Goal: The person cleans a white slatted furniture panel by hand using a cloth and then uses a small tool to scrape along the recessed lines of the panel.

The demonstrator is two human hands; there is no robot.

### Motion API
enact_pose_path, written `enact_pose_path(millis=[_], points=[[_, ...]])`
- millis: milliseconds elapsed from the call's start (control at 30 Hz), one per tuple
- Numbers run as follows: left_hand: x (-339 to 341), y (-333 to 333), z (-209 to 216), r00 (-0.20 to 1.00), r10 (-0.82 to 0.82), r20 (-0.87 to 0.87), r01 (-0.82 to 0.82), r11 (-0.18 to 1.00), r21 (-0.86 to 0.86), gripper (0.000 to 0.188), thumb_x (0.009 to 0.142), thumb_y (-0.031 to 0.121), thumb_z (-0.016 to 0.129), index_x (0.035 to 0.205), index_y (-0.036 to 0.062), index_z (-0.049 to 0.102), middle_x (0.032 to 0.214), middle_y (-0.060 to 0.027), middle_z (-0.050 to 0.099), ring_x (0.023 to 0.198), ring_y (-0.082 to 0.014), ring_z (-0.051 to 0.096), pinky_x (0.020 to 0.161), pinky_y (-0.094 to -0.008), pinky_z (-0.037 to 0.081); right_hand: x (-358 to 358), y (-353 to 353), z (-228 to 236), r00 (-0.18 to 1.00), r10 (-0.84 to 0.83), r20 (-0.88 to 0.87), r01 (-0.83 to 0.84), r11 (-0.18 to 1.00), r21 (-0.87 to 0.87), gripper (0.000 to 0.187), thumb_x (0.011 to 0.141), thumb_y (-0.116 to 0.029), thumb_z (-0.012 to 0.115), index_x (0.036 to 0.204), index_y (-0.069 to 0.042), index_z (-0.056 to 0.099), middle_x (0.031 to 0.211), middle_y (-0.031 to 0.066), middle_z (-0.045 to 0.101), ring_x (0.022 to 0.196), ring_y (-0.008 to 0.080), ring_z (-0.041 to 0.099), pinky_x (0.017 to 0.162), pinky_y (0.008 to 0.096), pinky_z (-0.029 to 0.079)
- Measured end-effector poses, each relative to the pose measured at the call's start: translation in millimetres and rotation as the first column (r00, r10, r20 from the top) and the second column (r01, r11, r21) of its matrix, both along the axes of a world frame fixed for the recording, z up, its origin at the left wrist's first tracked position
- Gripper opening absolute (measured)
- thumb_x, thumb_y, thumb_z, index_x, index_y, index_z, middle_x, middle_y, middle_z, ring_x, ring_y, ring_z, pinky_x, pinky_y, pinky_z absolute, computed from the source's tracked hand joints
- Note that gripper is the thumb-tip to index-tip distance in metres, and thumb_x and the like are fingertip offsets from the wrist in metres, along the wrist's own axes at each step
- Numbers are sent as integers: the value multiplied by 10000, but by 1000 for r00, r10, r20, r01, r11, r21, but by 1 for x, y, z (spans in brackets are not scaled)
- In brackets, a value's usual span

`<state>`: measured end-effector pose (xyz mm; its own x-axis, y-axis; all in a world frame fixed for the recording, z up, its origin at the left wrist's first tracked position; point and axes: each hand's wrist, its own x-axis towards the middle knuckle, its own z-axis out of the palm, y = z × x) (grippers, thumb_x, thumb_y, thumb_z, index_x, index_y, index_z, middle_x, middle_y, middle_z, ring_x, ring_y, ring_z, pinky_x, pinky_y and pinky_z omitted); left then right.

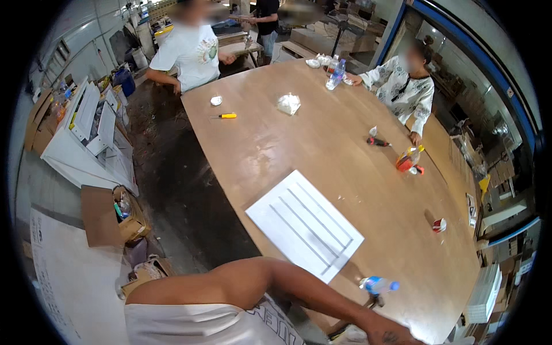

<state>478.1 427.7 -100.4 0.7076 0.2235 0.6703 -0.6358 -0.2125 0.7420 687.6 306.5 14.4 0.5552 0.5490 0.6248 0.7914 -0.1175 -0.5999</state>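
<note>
My left arm reaches across the lower part of the head view toward the right. My left hand (395, 336) is at the bottom edge, partly cut off, its fingers out of sight. Just beyond the forearm, a plastic bottle with a blue label and cap (380, 285) is on the table, beside a small dark object I cannot make out. A white rectangular panel with several long grooves (305, 225) lies flat near the table's close edge, left of the bottle. Below the forearm a whitish item (349, 334) shows in part. My right hand is out of view.
On the wooden table (339, 144) are a yellow-handled screwdriver (227, 116), crumpled white plastic (288, 104), a bottle of orange-red liquid (409, 159) and a red-white wrapper (439, 225). One person (192, 54) stands far left; another (402, 86) is at the far right edge. Boxes (109, 215) crowd the left floor.
</note>
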Motion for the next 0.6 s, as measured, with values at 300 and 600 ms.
enact_pose_path(millis=[300,600], points=[[-188,-52,-38,931,175,-320,-179,984,20,352,876,130,651,1191,5,553,1054,-241,605,965,-449,602,807,-484,493,-125,-35,-128,873,3,489,70,989,-130,561,968,-129,657,1449,60,438,1381,248,569,1146,340,653,955,388,560],[-285,-31,-66,459,654,-601,-274,748,605,549,773,193,774,1267,94,555,1031,-188,697,933,-374,692,779,-429,566,-278,-10,-137,862,504,56,-472,837,-278,351,647,37,759,980,-25,667,911,111,637,892,297,635,779,376,523]])
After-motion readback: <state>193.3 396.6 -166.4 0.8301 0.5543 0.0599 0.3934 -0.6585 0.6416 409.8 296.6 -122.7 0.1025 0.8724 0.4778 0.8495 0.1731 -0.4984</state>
